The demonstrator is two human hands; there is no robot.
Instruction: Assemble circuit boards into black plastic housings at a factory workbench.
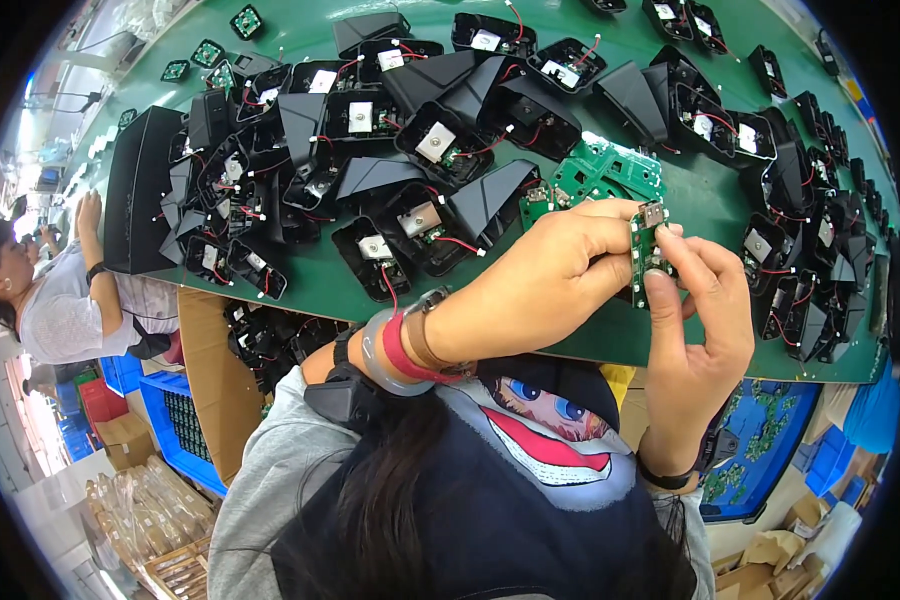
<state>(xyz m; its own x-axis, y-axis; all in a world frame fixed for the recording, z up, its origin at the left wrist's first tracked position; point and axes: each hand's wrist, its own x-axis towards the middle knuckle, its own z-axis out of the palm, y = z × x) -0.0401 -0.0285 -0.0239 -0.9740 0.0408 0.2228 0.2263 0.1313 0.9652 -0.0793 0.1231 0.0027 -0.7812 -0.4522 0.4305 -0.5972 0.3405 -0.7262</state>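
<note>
Between both hands, over the table's near edge at right of centre, a green circuit board (pixel 642 262) with a metal port at its top stands upright. My left hand (pixel 580 255) grips it from the left, fingers closed on its side. Thumb and fingertips of my right hand (pixel 705 300) pinch its right side. Just beyond the hands lies a pile of green circuit boards (pixel 610 170), partly covered by my left hand. Left of the pile sit open black plastic housings (pixel 435 145) with white blocks and red wires inside.
The green table (pixel 570 345) carries many more black housings (pixel 820 200) along its right side. A large black box (pixel 140 190) stands at left, near another person (pixel 65 290). A cardboard box (pixel 210 380) and a blue tray of boards (pixel 760 440) are below the table edge.
</note>
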